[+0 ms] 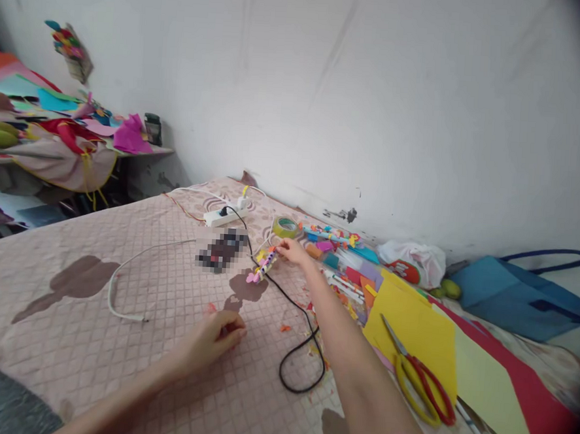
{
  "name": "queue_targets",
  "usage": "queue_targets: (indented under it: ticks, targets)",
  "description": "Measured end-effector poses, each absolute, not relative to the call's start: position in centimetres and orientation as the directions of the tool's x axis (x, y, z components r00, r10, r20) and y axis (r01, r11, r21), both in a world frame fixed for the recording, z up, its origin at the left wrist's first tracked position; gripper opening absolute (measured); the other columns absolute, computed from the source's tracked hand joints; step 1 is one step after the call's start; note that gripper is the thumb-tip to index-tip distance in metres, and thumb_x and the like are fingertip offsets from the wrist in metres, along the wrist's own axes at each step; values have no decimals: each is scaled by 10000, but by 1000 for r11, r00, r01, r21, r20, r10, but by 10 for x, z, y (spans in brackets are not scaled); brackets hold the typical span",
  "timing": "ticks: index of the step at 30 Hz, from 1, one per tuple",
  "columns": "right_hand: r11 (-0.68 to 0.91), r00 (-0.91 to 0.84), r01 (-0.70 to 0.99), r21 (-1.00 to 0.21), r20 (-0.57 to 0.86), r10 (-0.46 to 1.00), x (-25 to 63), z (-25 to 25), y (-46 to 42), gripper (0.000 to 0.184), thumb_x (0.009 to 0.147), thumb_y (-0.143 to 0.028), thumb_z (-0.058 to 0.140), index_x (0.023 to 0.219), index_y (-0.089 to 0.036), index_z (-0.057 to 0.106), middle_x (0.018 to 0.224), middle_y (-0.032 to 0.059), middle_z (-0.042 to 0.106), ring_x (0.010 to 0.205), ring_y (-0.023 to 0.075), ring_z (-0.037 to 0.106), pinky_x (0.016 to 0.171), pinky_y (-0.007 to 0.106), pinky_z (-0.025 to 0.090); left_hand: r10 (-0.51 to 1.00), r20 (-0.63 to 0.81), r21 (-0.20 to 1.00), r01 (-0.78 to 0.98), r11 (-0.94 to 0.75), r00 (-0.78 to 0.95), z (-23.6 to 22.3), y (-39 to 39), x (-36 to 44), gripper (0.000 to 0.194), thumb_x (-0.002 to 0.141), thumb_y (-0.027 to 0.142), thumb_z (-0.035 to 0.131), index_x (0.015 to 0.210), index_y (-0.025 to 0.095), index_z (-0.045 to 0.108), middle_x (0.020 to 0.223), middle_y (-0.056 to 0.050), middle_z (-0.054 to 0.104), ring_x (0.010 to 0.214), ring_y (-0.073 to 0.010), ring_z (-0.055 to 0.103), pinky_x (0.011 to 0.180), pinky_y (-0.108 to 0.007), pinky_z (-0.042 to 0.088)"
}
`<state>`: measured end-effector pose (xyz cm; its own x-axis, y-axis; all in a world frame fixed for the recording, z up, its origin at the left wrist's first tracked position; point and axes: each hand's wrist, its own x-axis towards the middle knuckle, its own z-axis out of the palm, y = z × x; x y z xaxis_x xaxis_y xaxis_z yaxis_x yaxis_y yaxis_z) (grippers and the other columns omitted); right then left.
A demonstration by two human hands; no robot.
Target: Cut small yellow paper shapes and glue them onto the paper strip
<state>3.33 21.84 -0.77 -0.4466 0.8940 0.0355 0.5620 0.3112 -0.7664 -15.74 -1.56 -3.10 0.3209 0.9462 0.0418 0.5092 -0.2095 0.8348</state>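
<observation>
At the middle of the bed, my right hand (292, 250) reaches forward, its fingers pinched on one end of a small paper craft stick (266, 263). The stick is whitish with dark marks, and pink and yellow cut-out shapes are attached to it. Its pink end points towards me, above the quilted bed cover (164, 353). Nearer to me, my left hand (221, 336) is curled with thumb and fingertips together, and nothing shows in it. A black cable (294, 302) runs beside the craft stick and loops between my arms.
A power strip (226, 214), a blurred-out dark object (222, 251) and a white cable (113, 291) lie ahead. Along the wall are a tape roll (285, 227), other paper sticks (331, 235), yellow paper sheets (411, 322), scissors (420, 382) and a blue bag (511, 299).
</observation>
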Motion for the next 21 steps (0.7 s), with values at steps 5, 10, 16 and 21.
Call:
queue_targets:
  ticks: [5,10,16,21]
  targets:
    - [377,-325,550,-745,225,919,27,9,199,288,883,-291,516,1138,-158,525,1134,80,555,939,199,578,783,399,496,946,48,845,492,-210,321,-34,-15,-158,299,867,340,397,738,144,583,654,-14,606,604,-127,531,561,-227,381]
    - [488,-338,460,-742,362,869,43,35,129,195,900,-256,390,918,-190,573,780,12,608,652,135,597,621,266,494,944,125,787,548,-282,306,-25,-18,-158,303,855,338,437,688,155,611,732,-23,631,649,-130,542,582,-229,387]
    - [472,-337,471,-746,342,877,97,34,25,177,886,-276,419,838,-200,572,551,-47,520,417,93,461,447,203,367,930,268,630,684,-367,253,-7,-18,-143,383,858,366,446,548,157,528,617,-16,577,623,-141,539,612,-263,413]
    - [430,-311,558,-710,301,901,142,5,-22,155,860,-276,485,741,-193,540,603,-29,513,489,100,461,469,208,343,863,356,567,652,-504,359,2,-14,-115,263,805,218,539,1065,209,577,1086,-60,615,1010,-207,545,850,-331,416]
